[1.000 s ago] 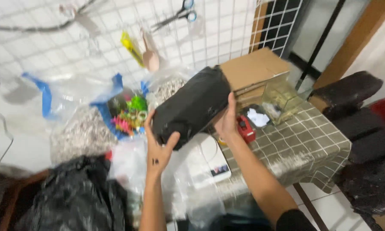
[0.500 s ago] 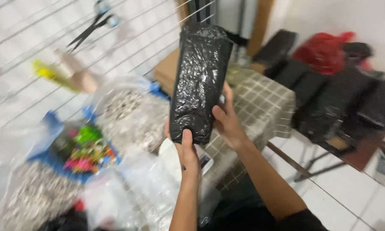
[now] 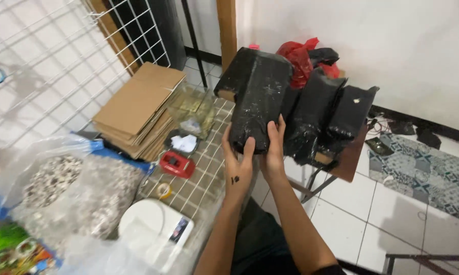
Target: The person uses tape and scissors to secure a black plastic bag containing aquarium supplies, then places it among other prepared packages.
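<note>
Both hands gripping a black plastic-wrapped parcel
Left hand and right hand have swung it from the table toward wrapped parcels, centre right

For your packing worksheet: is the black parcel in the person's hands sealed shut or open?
Sealed, as far as visible. The black parcel is wrapped all over in black plastic with no opening showing; left hand and right hand grip its near end. Its far side is hidden.

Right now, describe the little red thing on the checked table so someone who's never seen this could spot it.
Start at the checked tablecloth beside the white wire grid panel. Below the stack of flattened cardboard lies a small red tape dispenser. It is the only red item on the table, sitting between a crumpled white scrap and a small tape roll.
</note>
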